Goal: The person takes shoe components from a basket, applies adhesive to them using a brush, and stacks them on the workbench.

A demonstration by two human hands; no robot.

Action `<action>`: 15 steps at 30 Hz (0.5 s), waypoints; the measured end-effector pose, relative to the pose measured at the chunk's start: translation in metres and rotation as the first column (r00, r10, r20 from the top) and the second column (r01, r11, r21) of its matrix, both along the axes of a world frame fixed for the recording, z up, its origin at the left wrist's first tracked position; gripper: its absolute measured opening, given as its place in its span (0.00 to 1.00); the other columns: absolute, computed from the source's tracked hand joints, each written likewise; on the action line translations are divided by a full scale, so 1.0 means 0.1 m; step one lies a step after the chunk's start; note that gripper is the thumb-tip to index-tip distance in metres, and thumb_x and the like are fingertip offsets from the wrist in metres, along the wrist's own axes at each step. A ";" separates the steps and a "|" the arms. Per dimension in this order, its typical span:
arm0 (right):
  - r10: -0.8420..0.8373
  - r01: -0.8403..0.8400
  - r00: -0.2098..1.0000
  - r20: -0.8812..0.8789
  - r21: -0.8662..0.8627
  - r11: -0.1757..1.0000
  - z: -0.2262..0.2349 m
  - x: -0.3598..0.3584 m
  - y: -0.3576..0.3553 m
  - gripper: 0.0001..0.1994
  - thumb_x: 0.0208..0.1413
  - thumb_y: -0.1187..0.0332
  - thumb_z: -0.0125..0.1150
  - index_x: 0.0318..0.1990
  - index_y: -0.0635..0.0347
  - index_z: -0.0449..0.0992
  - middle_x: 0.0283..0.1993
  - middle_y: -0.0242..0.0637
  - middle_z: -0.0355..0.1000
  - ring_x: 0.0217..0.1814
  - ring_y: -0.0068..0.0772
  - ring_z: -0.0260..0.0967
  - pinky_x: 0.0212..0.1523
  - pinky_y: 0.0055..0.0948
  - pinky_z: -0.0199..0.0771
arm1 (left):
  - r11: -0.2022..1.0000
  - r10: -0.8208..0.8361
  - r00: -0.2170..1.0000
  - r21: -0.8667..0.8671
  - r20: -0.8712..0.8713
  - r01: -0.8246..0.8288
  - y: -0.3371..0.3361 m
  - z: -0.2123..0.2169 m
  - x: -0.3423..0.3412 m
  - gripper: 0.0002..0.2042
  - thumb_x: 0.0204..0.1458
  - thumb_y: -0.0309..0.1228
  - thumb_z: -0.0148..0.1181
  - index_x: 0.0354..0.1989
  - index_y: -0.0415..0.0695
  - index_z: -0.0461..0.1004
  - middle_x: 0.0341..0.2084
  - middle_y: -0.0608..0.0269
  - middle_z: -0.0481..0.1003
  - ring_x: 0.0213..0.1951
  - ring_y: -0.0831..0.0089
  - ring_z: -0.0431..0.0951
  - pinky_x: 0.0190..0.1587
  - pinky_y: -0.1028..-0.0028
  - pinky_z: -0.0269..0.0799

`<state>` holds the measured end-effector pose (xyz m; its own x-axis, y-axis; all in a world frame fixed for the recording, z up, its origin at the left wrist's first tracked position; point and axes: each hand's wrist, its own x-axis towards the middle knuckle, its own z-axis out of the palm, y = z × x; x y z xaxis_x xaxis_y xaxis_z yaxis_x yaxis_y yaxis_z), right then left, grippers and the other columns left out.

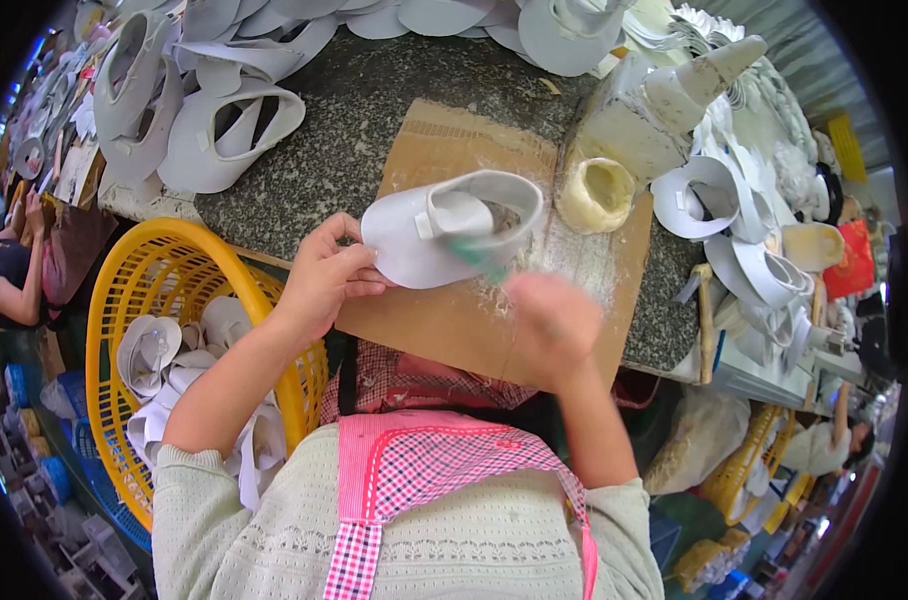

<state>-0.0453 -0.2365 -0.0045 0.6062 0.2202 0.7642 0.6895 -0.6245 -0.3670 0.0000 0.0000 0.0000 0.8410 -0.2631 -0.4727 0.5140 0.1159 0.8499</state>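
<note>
My left hand (pixel 329 270) pinches the closed, rounded end of a white shoe upper (pixel 399 232) between thumb and fingers. The upper is held over a cardboard sheet (pixel 444 325), its oval opening toward the right. My right hand (pixel 554 325), smeared by motion, is closed on a thin brush (pixel 479 258) with a blurred green part. That brush reaches to the near edge of the upper's opening; its tip is too blurred to make out. Just beyond my right hand, a glue-crusted pot (pixel 599 195) with a cream-coloured round mouth stands on the cardboard.
White uppers (pixel 229 135) are piled along the far and left sides of the speckled stone worktop (pixel 304 185). More uppers (pixel 704 195) lie at the right. A yellow basket (pixel 179 235) with several white pieces stands at my left. Other people (pixel 9 270) sit farther off.
</note>
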 end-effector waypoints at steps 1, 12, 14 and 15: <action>-0.107 0.106 0.994 -0.025 -0.040 0.994 0.02 0.10 -0.16 0.13 0.36 0.83 0.55 0.34 0.62 0.72 0.25 0.41 0.70 0.22 0.34 0.68 0.22 0.27 0.69 | 1.000 0.003 1.000 -0.012 -0.001 -0.003 0.01 0.02 0.01 0.07 0.47 0.23 0.48 0.34 0.41 0.62 0.28 0.59 0.73 0.29 0.75 0.75 0.29 0.81 0.72; 0.651 0.051 0.616 -0.443 0.847 0.529 0.34 -0.15 -0.44 0.05 0.49 0.77 0.51 0.34 0.69 0.71 0.40 0.50 0.67 0.27 0.29 0.68 0.22 0.20 0.70 | 0.925 -0.356 0.818 0.048 0.451 0.376 -0.21 0.30 0.09 0.06 0.46 0.19 0.46 0.33 0.37 0.64 0.53 0.51 0.60 0.48 0.74 0.66 0.48 0.74 0.64; 0.663 0.043 0.546 -0.512 0.808 0.588 0.28 -0.15 -0.37 0.06 0.50 0.76 0.51 0.34 0.69 0.71 0.45 0.51 0.64 0.28 0.29 0.69 0.22 0.19 0.70 | 0.910 -0.387 0.814 0.037 0.433 0.413 -0.23 0.25 0.14 0.06 0.46 0.18 0.46 0.33 0.37 0.65 0.54 0.50 0.59 0.48 0.73 0.65 0.49 0.74 0.63; 0.737 0.106 0.448 -0.506 0.849 0.518 0.22 -0.16 -0.33 0.06 0.50 0.75 0.52 0.34 0.69 0.71 0.48 0.52 0.61 0.29 0.28 0.69 0.22 0.18 0.71 | 0.913 -0.355 0.825 -0.024 0.440 0.406 -0.28 0.23 0.15 0.06 0.45 0.19 0.47 0.32 0.38 0.65 0.54 0.50 0.59 0.48 0.73 0.65 0.48 0.74 0.63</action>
